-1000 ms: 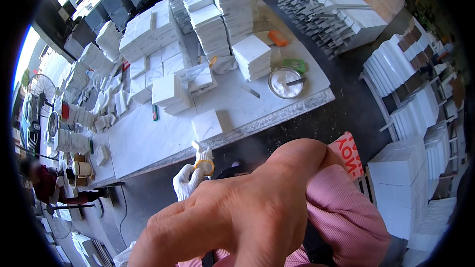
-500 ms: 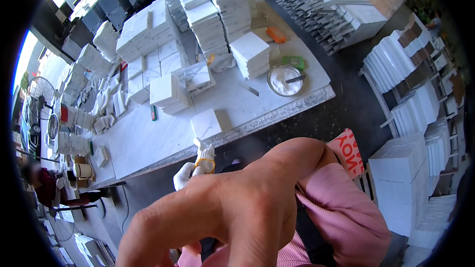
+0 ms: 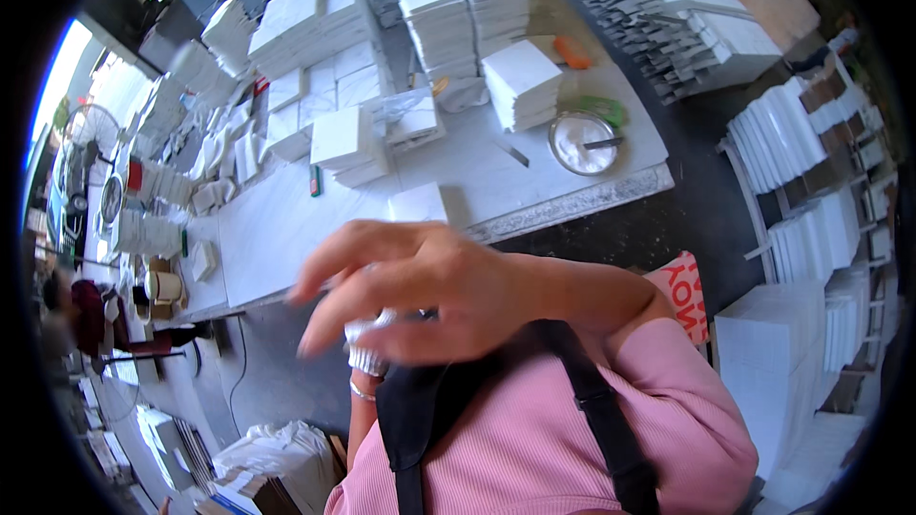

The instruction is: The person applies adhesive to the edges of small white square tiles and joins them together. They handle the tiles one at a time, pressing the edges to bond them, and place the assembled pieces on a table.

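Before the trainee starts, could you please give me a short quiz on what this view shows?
1. Multiple choice: what colour is the flat item right beside the round bowl, at its far side? A) blue B) green C) black
2. True or false: in this view, the left hand covers most of the right hand.
3. Short answer: what is worn on the left hand?

Key:
1. B, the green item.
2. False: the right hand is in front and hides much of the left hand.
3. A white glove.
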A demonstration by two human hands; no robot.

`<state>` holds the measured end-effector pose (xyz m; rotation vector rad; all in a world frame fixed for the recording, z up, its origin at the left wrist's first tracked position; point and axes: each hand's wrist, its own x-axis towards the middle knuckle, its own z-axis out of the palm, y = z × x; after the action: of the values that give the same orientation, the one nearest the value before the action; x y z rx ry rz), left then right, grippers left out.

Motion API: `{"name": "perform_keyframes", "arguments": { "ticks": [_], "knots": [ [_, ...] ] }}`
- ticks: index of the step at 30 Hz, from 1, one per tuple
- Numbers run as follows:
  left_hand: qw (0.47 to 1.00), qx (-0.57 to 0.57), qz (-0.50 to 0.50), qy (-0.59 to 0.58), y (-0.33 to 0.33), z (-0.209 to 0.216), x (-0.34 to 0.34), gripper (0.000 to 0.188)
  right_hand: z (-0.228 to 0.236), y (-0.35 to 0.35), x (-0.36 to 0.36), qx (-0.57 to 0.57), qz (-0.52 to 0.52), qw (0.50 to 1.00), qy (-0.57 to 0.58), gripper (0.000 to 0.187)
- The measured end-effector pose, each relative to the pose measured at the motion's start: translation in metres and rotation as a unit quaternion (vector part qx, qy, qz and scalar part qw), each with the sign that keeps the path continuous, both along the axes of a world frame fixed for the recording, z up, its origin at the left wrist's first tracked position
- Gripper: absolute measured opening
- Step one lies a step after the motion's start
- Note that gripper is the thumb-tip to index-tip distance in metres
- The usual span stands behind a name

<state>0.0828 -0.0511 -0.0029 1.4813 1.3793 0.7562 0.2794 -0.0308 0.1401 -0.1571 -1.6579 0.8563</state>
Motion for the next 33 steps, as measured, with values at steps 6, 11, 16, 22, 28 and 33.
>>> {"name": "perform_keyframes", "arguments": {
  "ticks": [6, 11, 16, 22, 28, 33],
  "knots": [
    [0.994, 0.055, -0.047, 0.079, 0.008, 0.015, 0.007, 0.025, -0.089, -0.015, 0.024, -0.195, -0.254, 0.888, -0.330, 0.042],
    [0.991, 0.082, -0.083, 0.058, 0.014, 0.016, 0.029, 0.025, -0.126, -0.023, 0.033, -0.301, -0.215, 0.866, -0.336, 0.040],
    [0.983, 0.120, -0.124, 0.062, 0.021, 0.012, 0.038, 0.028, -0.155, -0.020, 0.049, -0.388, -0.160, 0.874, -0.246, 0.025],
    [0.963, 0.143, -0.165, 0.155, 0.030, -0.002, 0.046, 0.035, -0.151, -0.017, 0.053, -0.366, -0.164, 0.896, -0.190, 0.012],
    [0.952, 0.163, -0.173, 0.196, 0.043, 0.003, 0.048, 0.032, -0.153, -0.014, 0.057, -0.173, -0.316, 0.877, -0.318, 0.015],
    [0.946, 0.213, -0.124, 0.209, 0.044, -0.001, 0.060, 0.027, -0.174, -0.017, 0.046, -0.068, -0.380, 0.722, -0.575, 0.015]
  ]
}}
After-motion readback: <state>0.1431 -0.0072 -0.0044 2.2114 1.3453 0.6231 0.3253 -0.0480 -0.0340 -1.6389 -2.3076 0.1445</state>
